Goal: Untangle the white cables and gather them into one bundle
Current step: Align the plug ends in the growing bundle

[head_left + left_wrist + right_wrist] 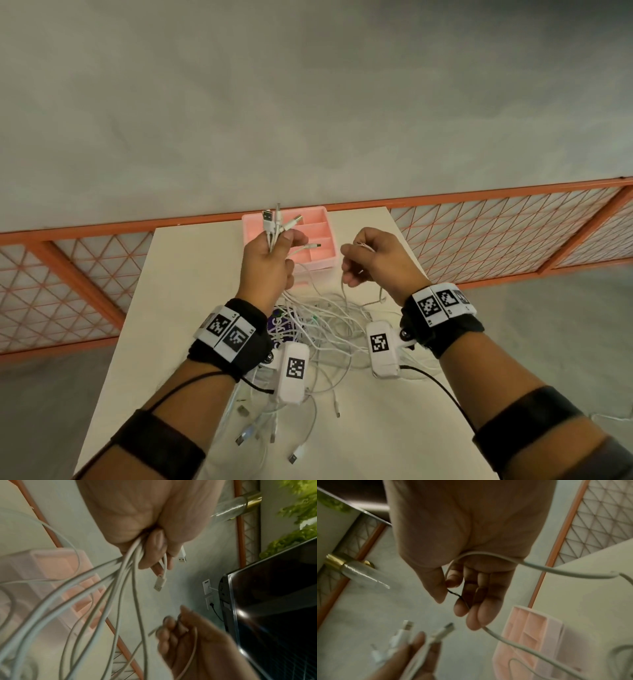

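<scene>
The left hand [269, 263] was clenched round a sheaf of white cables [322, 318], gripping them just below their plugs, so that several USB connectors [268, 216] stood up out of the fist in a fan. The right hand [371, 257] was raised level with it and a little apart, its fingers [471, 609] curled round a single white cable [505, 639], with what looked like a thin dark twist tie [454, 594] pinched between thumb and forefinger; the blur left that uncertain. Both hands were held above the white table [185, 284], in front of a pink compartment tray [320, 219].

By my judgement the work was roughly half done. Several plug ends had been collected and lined up in the left fist, but the cables' lengths trailed down into a loose snarl on the table between the wrists, with more plugs [245, 437] lying free at the near edge. The cable in the right hand had yet to join the sheaf, and the trailing lengths remained to be drawn straight and bound.
</scene>
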Available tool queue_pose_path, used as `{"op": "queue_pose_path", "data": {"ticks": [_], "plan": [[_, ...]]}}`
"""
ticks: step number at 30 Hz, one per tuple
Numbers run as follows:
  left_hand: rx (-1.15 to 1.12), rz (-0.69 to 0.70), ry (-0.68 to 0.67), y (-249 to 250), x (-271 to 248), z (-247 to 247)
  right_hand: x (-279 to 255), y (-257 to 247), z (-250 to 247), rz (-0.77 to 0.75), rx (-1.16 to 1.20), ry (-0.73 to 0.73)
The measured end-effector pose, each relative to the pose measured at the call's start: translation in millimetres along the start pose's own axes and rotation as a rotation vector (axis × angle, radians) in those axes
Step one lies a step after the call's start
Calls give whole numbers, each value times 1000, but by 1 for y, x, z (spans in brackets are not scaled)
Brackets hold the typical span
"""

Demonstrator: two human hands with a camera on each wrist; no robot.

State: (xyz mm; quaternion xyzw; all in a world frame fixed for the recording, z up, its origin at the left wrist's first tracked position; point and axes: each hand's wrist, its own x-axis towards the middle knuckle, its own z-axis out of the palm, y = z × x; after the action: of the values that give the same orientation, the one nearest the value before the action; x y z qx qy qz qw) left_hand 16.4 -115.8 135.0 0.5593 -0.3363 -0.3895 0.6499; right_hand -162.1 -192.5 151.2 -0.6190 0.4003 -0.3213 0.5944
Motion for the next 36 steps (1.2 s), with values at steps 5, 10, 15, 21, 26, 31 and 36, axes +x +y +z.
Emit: {"op": "queue_pose_path", "data": {"ticks": [5,10,15,21,26,31,36], "plan": [[122,-122,-28,-29,-1,7,0,-13,11,-64,73,-1],[312,-261,-49,-66,-8,-5,0,-15,16,-123,122,40],[316,-491,-32,-83,-17,-23,0,-14,16,-126,153,62],[-134,-254,29,-56,-16,-18,0,-2,21,-24,220,-31],[-124,-128,-103,-35,-12,-2,-4,-3,34,-26,267,-141],[-37,-226,-262,-59,-18,-11,12,-36,12,-373,498,283],[180,-213,-148,-84,-11,-42,20,-68,-51,-529,614,736]]}}
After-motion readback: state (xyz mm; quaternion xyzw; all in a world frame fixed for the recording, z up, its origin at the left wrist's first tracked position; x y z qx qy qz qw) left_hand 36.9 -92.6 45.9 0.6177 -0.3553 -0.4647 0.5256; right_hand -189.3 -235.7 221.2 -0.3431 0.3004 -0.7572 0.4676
